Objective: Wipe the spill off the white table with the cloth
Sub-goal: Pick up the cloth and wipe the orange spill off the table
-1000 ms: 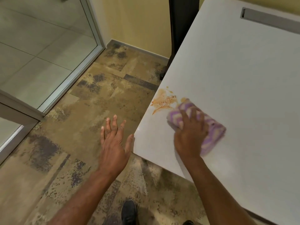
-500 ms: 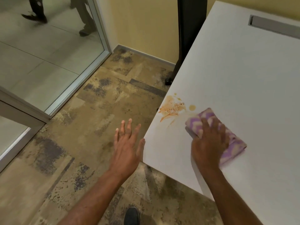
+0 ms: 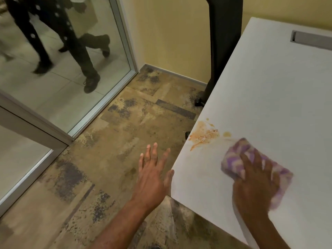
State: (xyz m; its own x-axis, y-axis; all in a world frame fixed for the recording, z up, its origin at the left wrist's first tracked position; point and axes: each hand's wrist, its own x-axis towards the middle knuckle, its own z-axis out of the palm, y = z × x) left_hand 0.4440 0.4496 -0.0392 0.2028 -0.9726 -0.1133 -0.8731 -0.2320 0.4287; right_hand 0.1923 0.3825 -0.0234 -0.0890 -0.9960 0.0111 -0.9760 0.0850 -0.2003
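An orange spill (image 3: 203,135) stains the white table (image 3: 273,105) near its left edge, with a small separate drop (image 3: 227,134) to its right. My right hand (image 3: 255,182) presses flat on a folded purple-and-cream cloth (image 3: 237,159), which lies on the table just right of and below the spill. The cloth's upper corner sits close to the small drop. My left hand (image 3: 152,175) hovers with fingers spread beside the table's left edge, its thumb near the corner, holding nothing.
A grey slot cover (image 3: 311,39) is set in the table's far side. A black chair back (image 3: 224,42) stands against the yellow wall. Patterned carpet (image 3: 111,159) lies left of the table. Behind a glass wall (image 3: 86,69), people's legs walk past.
My right hand slid the cloth right and toward me, off the spill's edge, uncovering the small drop. The view shifted, and walking legs appeared behind the glass.
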